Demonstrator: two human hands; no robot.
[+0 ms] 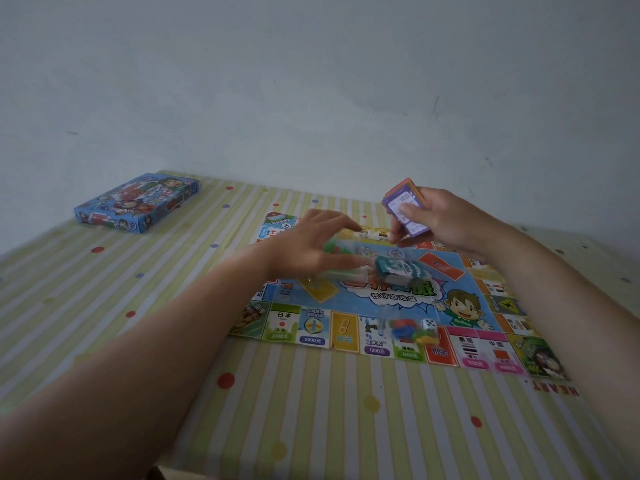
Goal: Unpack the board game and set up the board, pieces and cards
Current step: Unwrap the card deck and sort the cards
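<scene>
The left forearm lay nearest the camera, reaching from seven o'clock toward the middle of the table, which wore a yellow-striped cloth with coloured dots. The left hand hovered low over the board, fingers spread and apart, blurred, just above a clear packet holding green and orange paper; whether it touched the packet could not be told. Beside that packet, at the board's centre, lay a wrapped bundle with a teal note on top. The board itself was unfolded flat on the cloth, right of centre, its printed squares running along the near edge. On that near edge, at about five o'clock from the board's centre, rested a white die touching a small clear bag of coloured pieces. An orange card outline showed printed on the board at two o'clock. The right hand was raised above the far edge of the board, closed around a deck of purple-faced cards, thumb pressed on the top card. The blue game box sat closed at ten o'clock, well apart from the board, near the wall.
</scene>
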